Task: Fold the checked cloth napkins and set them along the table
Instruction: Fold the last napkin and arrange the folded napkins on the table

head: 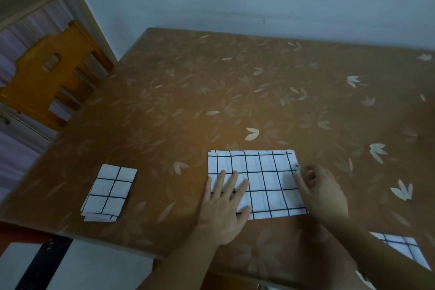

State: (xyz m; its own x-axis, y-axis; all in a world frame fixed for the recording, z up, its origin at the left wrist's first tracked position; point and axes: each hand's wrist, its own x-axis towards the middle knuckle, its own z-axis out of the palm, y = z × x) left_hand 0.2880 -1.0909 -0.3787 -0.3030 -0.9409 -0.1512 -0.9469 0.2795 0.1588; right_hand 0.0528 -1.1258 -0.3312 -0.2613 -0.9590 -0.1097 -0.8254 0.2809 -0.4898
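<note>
A white napkin with dark checks point(263, 179) lies half-folded as a wide rectangle near the table's front edge. My left hand point(223, 209) presses flat on its left part, fingers straight and spread. My right hand point(317, 188) is at the napkin's right edge, with its fingers curled on the cloth there. A smaller, fully folded checked napkin point(108, 193) lies to the left, apart from both hands. Part of another checked napkin point(404, 249) shows at the lower right, beyond my right forearm.
The table point(259, 92) carries a brown leaf-patterned cover and runs back to a pale wall. A wooden chair point(47, 73) stands at the far left beside the table. A pale surface point(82, 266) sits below the table's front edge.
</note>
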